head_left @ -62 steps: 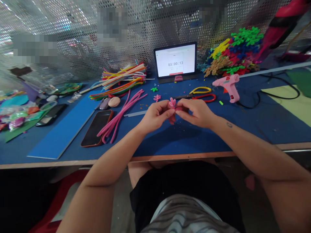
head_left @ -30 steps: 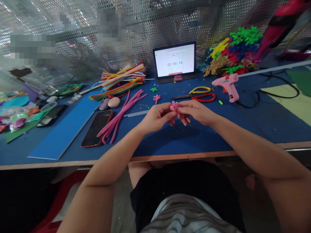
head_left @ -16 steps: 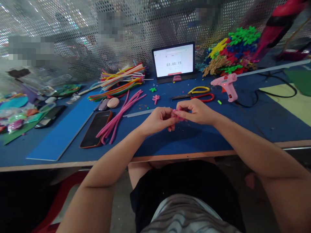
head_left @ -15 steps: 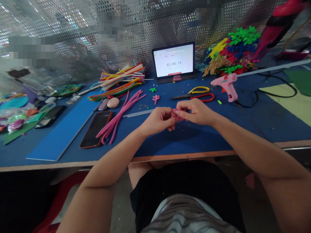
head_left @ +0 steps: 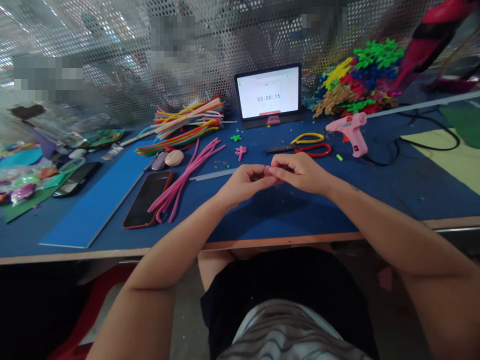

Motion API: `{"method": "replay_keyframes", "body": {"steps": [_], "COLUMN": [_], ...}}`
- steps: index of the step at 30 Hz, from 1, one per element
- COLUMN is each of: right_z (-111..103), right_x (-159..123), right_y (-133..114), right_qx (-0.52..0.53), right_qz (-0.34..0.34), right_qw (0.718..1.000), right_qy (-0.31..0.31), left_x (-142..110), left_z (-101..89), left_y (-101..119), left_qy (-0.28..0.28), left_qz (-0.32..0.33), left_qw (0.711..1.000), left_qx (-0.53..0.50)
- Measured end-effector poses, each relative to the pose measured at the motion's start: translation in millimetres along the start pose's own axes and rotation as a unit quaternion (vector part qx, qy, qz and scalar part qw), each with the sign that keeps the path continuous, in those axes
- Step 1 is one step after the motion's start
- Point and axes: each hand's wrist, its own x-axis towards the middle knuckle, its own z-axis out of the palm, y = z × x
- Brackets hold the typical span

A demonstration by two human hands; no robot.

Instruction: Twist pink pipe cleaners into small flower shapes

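Left hand [head_left: 245, 185] and right hand [head_left: 303, 173] are both pinching a small pink piece [head_left: 268, 169], mostly hidden right between their fingertips. Just past them there's a pink flower shape [head_left: 240, 150] and scissors [head_left: 297, 147], with a tablet [head_left: 268, 91] propped up farther back.

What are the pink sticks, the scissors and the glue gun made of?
The pink sticks look like soft, maybe fuzzy fibre, dull with no shine; any wire inside doesn't show. The scissors seem to have metal blades, slim and dark grey, and red and yellow handles, perhaps plastic. The glue gun is probably hard plastic: smooth, pink and moulded-looking.
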Motion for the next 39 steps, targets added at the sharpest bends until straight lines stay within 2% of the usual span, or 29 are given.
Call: {"method": "replay_keyframes", "body": {"steps": [5,9,11,16,20,24,27,31,35,39], "right_z": [1,4,6,14,18,15,9,1,-5,-4], "right_x": [0,-1,0,0,0,0,-1,-2,-2,-3], "right_y": [-1,4,7,5,0,-2,-3,-2,1,4], "right_qx": [0.056,0.093,0.101,0.171,0.224,0.246,0.180,-0.010,-0.186,-0.313], "right_qz": [0.008,0.024,0.041,0.074,0.067,0.069,0.047,-0.024,-0.100,-0.117], "right_qw": [0.998,0.995,0.994,0.982,0.972,0.966,0.982,1.000,0.977,0.940], "right_qy": [0.001,0.040,0.033,-0.028,-0.026,-0.039,-0.035,0.001,0.026,0.062], "left_x": [0,2,3,6,6,4,4,4,4,4], "left_z": [-0.5,0.8,0.8,1.2,2.3,0.2,-2.9,-5.2,-5.0,-4.6], "left_y": [0,0,-1,-1,0,1,2,3,5,6], "left_qy": [-0.002,0.056,0.091,0.149,0.141,0.131,0.134,0.130,0.125,0.107], "left_qz": [-0.047,-0.051,-0.045,-0.016,-0.016,-0.014,-0.021,-0.053,-0.073,-0.080], "left_qw": [0.994,0.980,0.971,0.958,0.957,0.968,0.975,0.976,0.972,0.974], "left_qx": [-0.099,-0.186,-0.215,-0.245,-0.254,-0.214,-0.178,-0.169,-0.183,-0.186]}}
